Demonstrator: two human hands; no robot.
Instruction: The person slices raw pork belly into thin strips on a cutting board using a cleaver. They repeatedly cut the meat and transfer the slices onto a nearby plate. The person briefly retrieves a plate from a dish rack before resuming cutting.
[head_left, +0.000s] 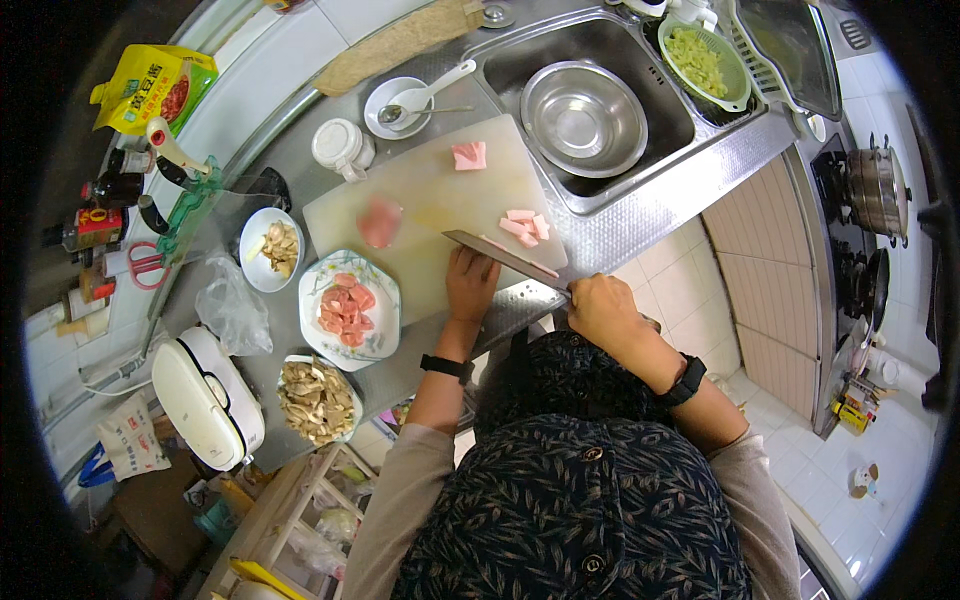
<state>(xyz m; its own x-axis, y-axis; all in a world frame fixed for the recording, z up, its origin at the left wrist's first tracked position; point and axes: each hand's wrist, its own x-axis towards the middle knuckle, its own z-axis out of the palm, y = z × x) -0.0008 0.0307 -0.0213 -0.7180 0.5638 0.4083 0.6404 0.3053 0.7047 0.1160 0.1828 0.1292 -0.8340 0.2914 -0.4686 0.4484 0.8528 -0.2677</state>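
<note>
My right hand (606, 312) is wrapped around the handle of a kitchen knife (505, 258). Its broad blade slants across the near right part of a white cutting board (430, 185). My left hand (472, 285) is beside the blade, fingers curled and pressed together; whatever they hold is hidden. A pale pink strip of meat lies along the blade's far side. Beyond it sits a small group of cut pale pink meat pieces (525, 227). A pink-and-white chunk of meat (468, 155) rests near the board's far edge, and a rounder red piece of meat (380, 221) lies on its left side.
Left of the board stand a plate of sliced meat (346, 310), a bowl of mushrooms (318, 400) and a small white bowl (270, 249). Behind it are a white lidded jar (342, 147) and a dish with spoons (400, 106). A sink (500, 75) holds a metal basin (584, 118).
</note>
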